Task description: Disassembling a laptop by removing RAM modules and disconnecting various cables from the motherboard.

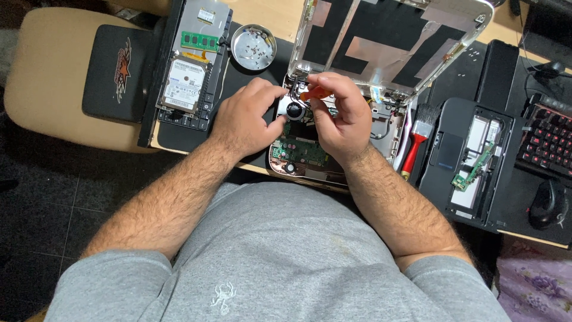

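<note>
open laptop [357, 89]: lid shell tilted up and back with its bare inner panel toward us, base lying at the desk's near edge; we judge a nudge from either forearm could shift the base toward our lap, since part of it looks to overhang the edge
upturned keyboard deck [190, 71]: left of the laptop, carrying a hard drive [185, 85] and a green memory stick [200, 41]; both lie loose on top, so a bump to the deck could slide them off
black bottom cover [471, 161]: right of the laptop with a small green card resting on it; loose as well, same risk
right hand [339, 119]: clenched on an orange-handled screwdriver [316, 93], tip hidden behind the fingers, aimed down near the fan [294, 110]; if the tip slips we judge it could gouge the green circuit board [301, 149] just below
left hand [247, 116]: fingers bent, tips touching the base beside the fan, holding nothing we can see; steadying, we judge, and if it lifts the base could twist under the driver
red-handled brush [419, 134]: lies between laptop and cover, near the right wrist; could be swept off
round metal dish [253, 46]: holds small screws, behind the left hand; a freed screw could drop into the open base before reaching it
</note>
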